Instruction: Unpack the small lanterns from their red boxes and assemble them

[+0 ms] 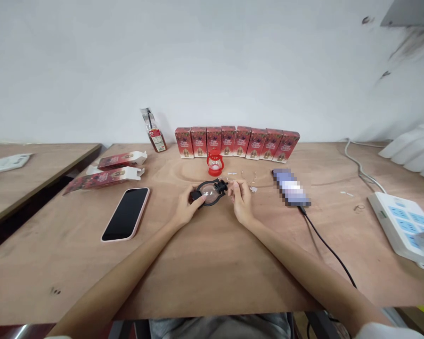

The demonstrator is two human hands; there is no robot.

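Observation:
A small black lantern [209,193] with a clear globe lies on its side in the middle of the wooden table [212,263]. My left hand [187,207] is wrapped round its left end. My right hand [240,200] pinches at its right end, fingers closed on the black cap there. Just behind stands a small red lantern [215,163], upright. A few tiny white and metal bits [248,181] lie scattered to the right of the red lantern.
Several red boxes [236,141] stand in a row at the back. Flattened red boxes [109,172] and a pink-cased phone [126,214] lie left. A blurred phone [291,188] with a black cable lies right, a white power strip [404,226] beyond. A packet [154,132] leans on the wall.

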